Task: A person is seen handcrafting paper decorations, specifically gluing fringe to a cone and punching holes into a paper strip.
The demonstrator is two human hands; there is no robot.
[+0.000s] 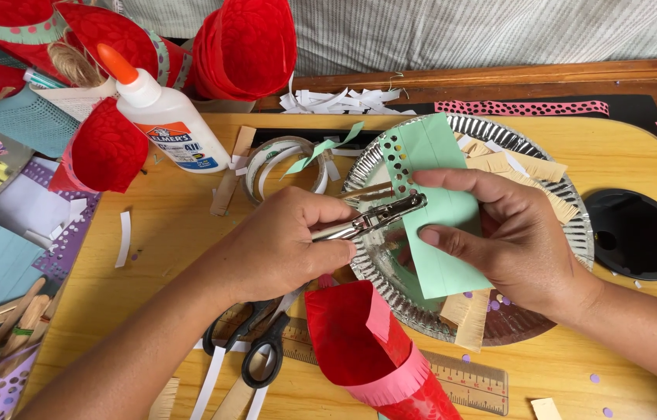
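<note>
A: Head view, and the step in hand is hole-punching. The left hand (282, 245) is wrapped around a silver hole punch (367, 219), fingers curled tight on its handles, and the tool's nose sits over the left edge of a mint-green paper strip (437, 210).

B: And the right hand (499, 241)?

A: It is pinching that strip, thumb in front and fingers behind, clamped on the paper and holding it upright over a silver foil plate (554, 233). The strip is mid-scene, just right of centre, and a column of punched holes already runs down its far left edge.

B: Is the punch fully squeezed?

A: I can't tell how far the handles are pressed; the hand covers them. The grip itself is closed.

B: What does the next move call for, in your judgement?

A: I'd say sliding the strip along so a fresh bit of edge sits under the punch, in line with the holes above, then a firm squeeze. The right hand has to keep the paper flat or the row will wander.

B: Anything nearby?

A: A red paper cone (367, 342) lies near, black-handled scissors (262, 342) near left, a wooden ruler (468, 381) beneath them, and a white glue bottle (165, 113) far left.
</note>
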